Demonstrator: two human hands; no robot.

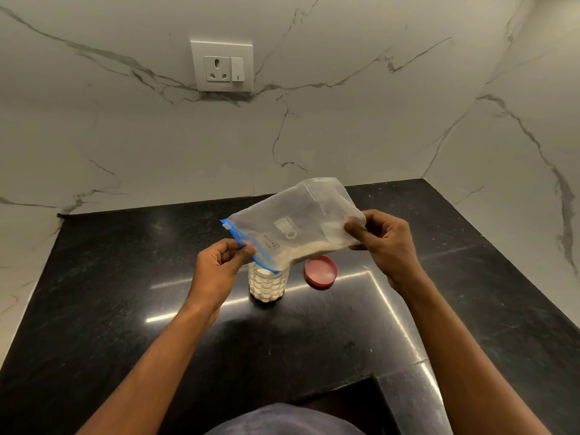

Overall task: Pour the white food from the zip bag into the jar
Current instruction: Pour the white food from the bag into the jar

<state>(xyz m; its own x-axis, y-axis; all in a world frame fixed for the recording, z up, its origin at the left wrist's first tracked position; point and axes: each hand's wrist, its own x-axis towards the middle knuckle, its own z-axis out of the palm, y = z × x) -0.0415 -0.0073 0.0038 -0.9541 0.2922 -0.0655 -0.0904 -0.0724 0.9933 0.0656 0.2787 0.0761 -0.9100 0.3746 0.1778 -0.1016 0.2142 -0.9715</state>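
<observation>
Both hands pinch the clear, crinkled plastic zip bag [301, 224]: left hand [219, 265] at its blue zipper edge, right hand [383, 240] at its far corner. White food [309, 249] slides toward the tilted-down mouth above the dimpled transparent jar [268, 284] on glossy black granite counter [125, 293], beside a round red lid [321, 272].

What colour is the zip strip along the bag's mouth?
Blue, seen in the head view: the zip strip runs along the zip bag opening above the jar.
</observation>
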